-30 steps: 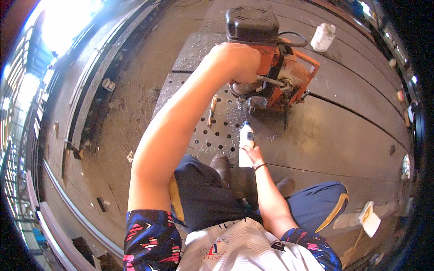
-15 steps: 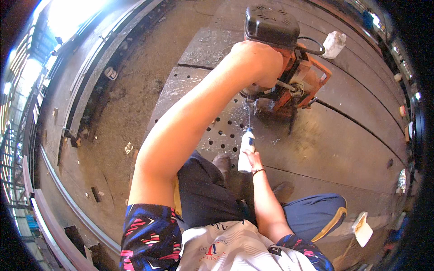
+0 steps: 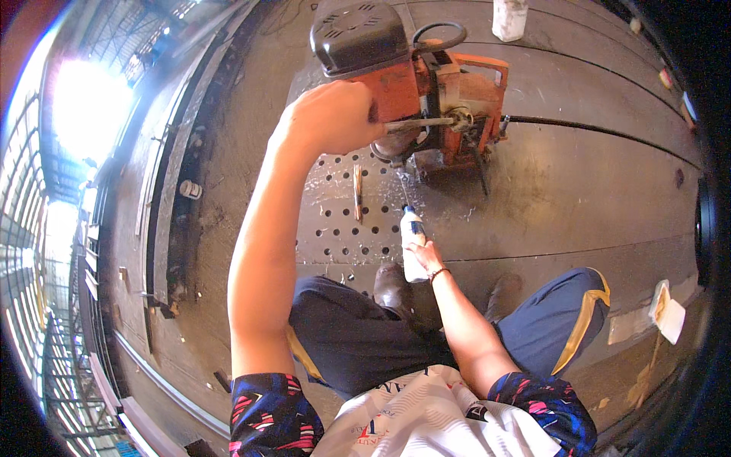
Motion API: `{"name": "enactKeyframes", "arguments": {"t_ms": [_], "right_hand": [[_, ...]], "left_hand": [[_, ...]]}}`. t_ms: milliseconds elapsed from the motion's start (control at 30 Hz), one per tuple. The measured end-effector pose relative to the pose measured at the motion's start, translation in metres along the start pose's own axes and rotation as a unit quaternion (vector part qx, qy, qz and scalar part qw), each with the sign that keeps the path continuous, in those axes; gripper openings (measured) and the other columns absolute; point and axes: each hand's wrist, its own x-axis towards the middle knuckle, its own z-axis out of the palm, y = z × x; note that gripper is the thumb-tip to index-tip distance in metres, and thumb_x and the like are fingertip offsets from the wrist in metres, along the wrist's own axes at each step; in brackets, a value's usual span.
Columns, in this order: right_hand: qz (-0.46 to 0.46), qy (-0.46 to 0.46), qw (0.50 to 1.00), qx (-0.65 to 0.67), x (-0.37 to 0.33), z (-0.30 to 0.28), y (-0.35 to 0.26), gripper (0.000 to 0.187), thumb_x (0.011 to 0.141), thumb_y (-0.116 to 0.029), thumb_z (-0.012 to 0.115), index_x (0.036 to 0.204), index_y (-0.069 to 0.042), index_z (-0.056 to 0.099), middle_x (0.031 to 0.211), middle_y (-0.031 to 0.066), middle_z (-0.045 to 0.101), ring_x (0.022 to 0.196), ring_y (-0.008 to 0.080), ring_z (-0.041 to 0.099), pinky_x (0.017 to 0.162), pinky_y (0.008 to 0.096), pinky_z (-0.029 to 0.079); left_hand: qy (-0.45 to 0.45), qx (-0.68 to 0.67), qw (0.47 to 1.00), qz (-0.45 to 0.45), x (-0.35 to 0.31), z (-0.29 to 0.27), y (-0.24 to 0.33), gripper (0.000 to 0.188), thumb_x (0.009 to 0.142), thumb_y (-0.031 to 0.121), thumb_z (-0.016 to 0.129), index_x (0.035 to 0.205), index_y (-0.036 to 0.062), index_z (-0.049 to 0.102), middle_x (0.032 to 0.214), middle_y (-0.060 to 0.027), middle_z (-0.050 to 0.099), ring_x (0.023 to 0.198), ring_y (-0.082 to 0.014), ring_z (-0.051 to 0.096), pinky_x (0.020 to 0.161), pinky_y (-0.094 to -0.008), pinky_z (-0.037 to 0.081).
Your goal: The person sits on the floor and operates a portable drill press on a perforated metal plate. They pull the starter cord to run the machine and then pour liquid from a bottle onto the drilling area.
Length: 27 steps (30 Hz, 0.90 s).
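Note:
An orange drill press (image 3: 388, 91) with a black ribbed motor cover stands on a dark steel plate (image 3: 335, 236) pierced with rows of round holes. My left hand (image 3: 331, 114) is closed at the outer end of the drill's metal feed lever (image 3: 419, 123), its fingertips partly hidden. My right hand (image 3: 423, 257) grips a white squeeze bottle (image 3: 412, 232) with a dark nozzle. From the nozzle a thin stream of liquid runs up to the drill's lower end, and wet splashes lie around it. Left of the bottle, a thin brown stick (image 3: 358, 192) lies on the plate.
A black cable (image 3: 601, 129) trails right from the drill. Beyond it stands a whitish plastic container (image 3: 509, 19). A cut-open white container (image 3: 668, 314) is at the right, and a small white tub (image 3: 190, 190) at the left. My boots (image 3: 394, 289) are just below the bottle.
My left hand and the feed lever have swung left and lower relative to the drill. The view has shifted, uncovering the stick and more holes. The bottle still squirts at the drill.

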Motion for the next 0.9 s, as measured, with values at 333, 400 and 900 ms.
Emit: {"name": "enactKeyframes", "arguments": {"t_ms": [333, 400, 900], "right_hand": [[0.016, 0.042, 0.997, -0.069, 0.026, 0.010, 0.015, 0.054, 0.067, -0.044, 0.081, 0.098, 0.000, 0.072, 0.092, 0.0188, 0.074, 0.083, 0.0311, 0.073, 0.075, 0.0414, 0.057], [0.015, 0.032, 0.997, -0.064, 0.007, 0.013, -0.003, 0.054, 0.067, -0.045, 0.080, 0.098, 0.000, 0.072, 0.089, 0.0174, 0.074, 0.079, 0.0307, 0.073, 0.072, 0.0415, 0.057], [-0.051, 0.030, 0.997, 0.048, 0.014, 0.010, -0.004, 0.064, 0.064, -0.037, 0.087, 0.108, 0.004, 0.064, 0.098, 0.0206, 0.073, 0.086, 0.0276, 0.073, 0.077, 0.0382, 0.058]], "left_hand": [[-0.052, -0.085, 0.995, -0.007, -0.003, -0.013, 0.011, 0.024, 0.088, 0.028, 0.067, 0.095, 0.0067, 0.074, 0.068, -0.0087, 0.071, 0.058, -0.0182, 0.070, 0.065, -0.0339, 0.055], [-0.051, -0.100, 0.994, -0.016, -0.007, -0.010, 0.005, 0.023, 0.088, 0.027, 0.068, 0.094, 0.0052, 0.073, 0.070, -0.0097, 0.072, 0.058, -0.0181, 0.069, 0.062, -0.0341, 0.054], [-0.046, -0.101, 0.994, -0.003, -0.006, -0.012, 0.010, 0.025, 0.089, 0.026, 0.069, 0.093, 0.0018, 0.072, 0.067, -0.0093, 0.070, 0.057, -0.0174, 0.068, 0.060, -0.0332, 0.054]]}}
